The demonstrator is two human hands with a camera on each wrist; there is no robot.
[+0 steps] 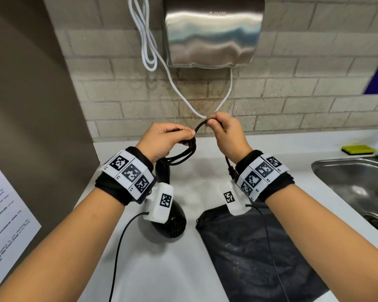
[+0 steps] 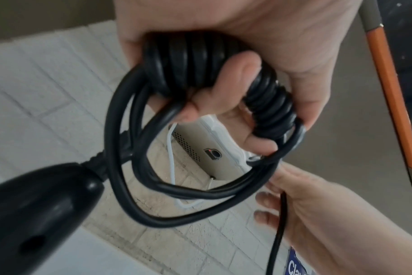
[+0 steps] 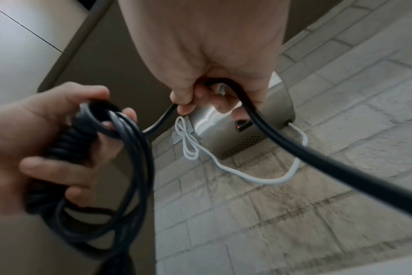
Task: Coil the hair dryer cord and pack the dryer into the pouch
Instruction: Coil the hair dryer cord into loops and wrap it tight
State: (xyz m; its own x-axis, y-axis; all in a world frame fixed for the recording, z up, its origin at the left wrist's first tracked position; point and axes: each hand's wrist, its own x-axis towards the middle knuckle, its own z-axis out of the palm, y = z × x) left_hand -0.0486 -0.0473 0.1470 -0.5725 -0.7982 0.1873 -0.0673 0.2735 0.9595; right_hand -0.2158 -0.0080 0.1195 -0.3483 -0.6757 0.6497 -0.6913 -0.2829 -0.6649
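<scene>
- Nearest me, the flat black fabric drawstring pouch [image 1: 255, 253] lies on the white countertop [image 1: 205, 175], under my right forearm, its gathered mouth toward the left
- Just left of the pouch I see the black plastic hair dryer [image 1: 172, 223] hanging below my left wrist, rear grille facing me; I cannot tell whether it touches the counter
- In the left wrist view the dryer's handle end [image 2: 42, 210] hangs from the coil by its strain relief
- My left hand [image 1: 162, 141] has its fingers curled tight round a bundle of black rubber cord loops [image 2: 200, 68], several turns packed in the fist and looser loops drooping beneath
- My right hand [image 1: 225, 131], just beside the left and a little higher, pinches the free run of that cord between thumb and bent fingers [image 3: 186, 104]; the cord arches from there into the coil
- The rest of the cord trails back past my right wrist [image 3: 318, 160]; its plug end is partly hidden there
- To the right, a stainless steel sink [image 1: 354, 188] is set in the counter, with a yellow and dark sponge [image 1: 358, 149] behind it
- Farthest, on the grey brick-tile wall, a brushed metal hand dryer [image 1: 213, 31] with a looped white cable [image 1: 148, 46] hanging beside and below it
</scene>
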